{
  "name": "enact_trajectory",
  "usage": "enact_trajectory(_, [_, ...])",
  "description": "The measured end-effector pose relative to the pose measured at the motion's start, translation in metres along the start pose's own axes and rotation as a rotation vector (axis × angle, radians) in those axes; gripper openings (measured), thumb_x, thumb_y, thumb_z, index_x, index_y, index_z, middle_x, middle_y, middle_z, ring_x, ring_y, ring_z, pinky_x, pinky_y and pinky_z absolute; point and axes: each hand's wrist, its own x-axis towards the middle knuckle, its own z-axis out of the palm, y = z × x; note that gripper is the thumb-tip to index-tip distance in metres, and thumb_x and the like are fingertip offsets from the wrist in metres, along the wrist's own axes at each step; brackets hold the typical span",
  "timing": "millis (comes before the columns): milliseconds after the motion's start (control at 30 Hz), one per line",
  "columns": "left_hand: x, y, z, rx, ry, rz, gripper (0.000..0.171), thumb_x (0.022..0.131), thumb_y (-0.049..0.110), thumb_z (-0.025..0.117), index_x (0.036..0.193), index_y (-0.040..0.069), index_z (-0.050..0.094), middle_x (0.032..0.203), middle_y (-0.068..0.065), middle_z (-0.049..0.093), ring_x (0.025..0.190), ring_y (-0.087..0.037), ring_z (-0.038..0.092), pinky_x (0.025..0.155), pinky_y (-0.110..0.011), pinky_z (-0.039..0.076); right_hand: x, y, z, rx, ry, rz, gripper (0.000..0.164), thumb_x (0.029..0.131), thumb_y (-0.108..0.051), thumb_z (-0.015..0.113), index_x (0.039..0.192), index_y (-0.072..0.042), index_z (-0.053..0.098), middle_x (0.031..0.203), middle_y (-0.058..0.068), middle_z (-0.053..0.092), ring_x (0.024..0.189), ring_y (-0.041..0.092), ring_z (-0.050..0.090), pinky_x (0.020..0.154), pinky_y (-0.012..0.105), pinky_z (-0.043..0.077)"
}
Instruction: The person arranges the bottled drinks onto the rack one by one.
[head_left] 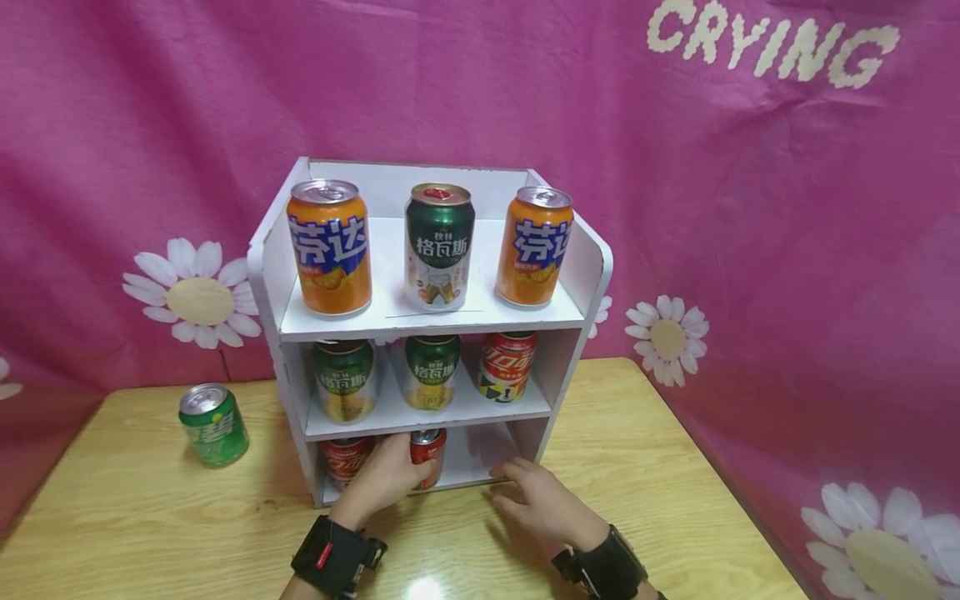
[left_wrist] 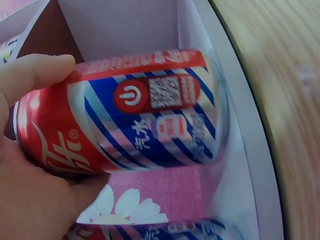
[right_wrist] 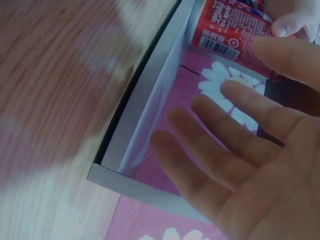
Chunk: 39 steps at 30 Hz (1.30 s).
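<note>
On the bottom tier of a white three-tier shelf (head_left: 431,325), my left hand (head_left: 390,473) grips a red Coca-Cola can (head_left: 429,460) near its top. The left wrist view shows thumb and fingers around that can (left_wrist: 145,107), whose blue-striped side faces the camera. Left of it, partly behind my hand, is another red can (head_left: 347,458). My right hand (head_left: 542,500) is by the front right of the bottom tier, fingers spread and holding nothing. In the right wrist view its fingers (right_wrist: 215,142) lie apart from the red can (right_wrist: 232,37).
Two orange Fanta cans (head_left: 330,250) flank a green kvass can (head_left: 439,250) on the top tier. The middle tier holds two green-and-gold cans (head_left: 345,379) and a red can (head_left: 507,367). A green Sprite can (head_left: 214,427) stands on the wooden table (head_left: 150,525), left of the shelf.
</note>
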Motion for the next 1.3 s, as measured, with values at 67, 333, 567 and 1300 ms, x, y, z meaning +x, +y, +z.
enact_trajectory(67, [0.001, 0.001, 0.001, 0.003, -0.008, -0.013, 0.045, 0.084, 0.015, 0.070, 0.122, 0.000, 0.051, 0.100, -0.010, 0.063, 0.091, -0.024, 0.061, 0.075, -0.041, 0.050, -0.001, 0.001, 0.000, -0.010, 0.004, 0.000, 0.023, 0.089, -0.010, 0.064, 0.109, 0.001, 0.062, 0.103, 0.012, 0.062, 0.098, 0.028, 0.060, 0.086, 0.037, 0.049])
enact_trajectory(333, [0.002, 0.000, 0.002, -0.029, 0.005, -0.023, 0.044, 0.085, 0.014, 0.069, 0.122, -0.002, 0.052, 0.101, -0.010, 0.063, 0.092, -0.024, 0.061, 0.076, -0.042, 0.050, -0.004, 0.008, -0.004, -0.016, -0.004, 0.011, 0.024, 0.089, -0.012, 0.064, 0.109, 0.001, 0.062, 0.104, 0.012, 0.062, 0.097, 0.027, 0.060, 0.085, 0.037, 0.050])
enact_trajectory(567, [0.003, -0.003, 0.004, -0.123, 0.018, -0.085, 0.052, 0.081, 0.010, 0.068, 0.128, -0.002, 0.048, 0.110, -0.013, 0.062, 0.102, -0.028, 0.059, 0.085, -0.045, 0.047, -0.008, 0.015, -0.016, 0.058, -0.049, 0.089, 0.026, 0.091, -0.015, 0.063, 0.111, 0.002, 0.062, 0.104, 0.011, 0.064, 0.096, 0.026, 0.061, 0.081, 0.038, 0.051])
enact_trajectory(1300, [0.004, -0.004, 0.007, 0.082, 0.093, 0.003, 0.050, 0.080, 0.016, 0.072, 0.122, 0.000, 0.050, 0.101, -0.011, 0.063, 0.092, -0.024, 0.062, 0.077, -0.041, 0.051, -0.008, 0.019, -0.027, 0.060, -0.041, 0.100, 0.022, 0.091, -0.011, 0.063, 0.107, 0.004, 0.062, 0.097, 0.015, 0.065, 0.090, 0.028, 0.063, 0.079, 0.044, 0.051])
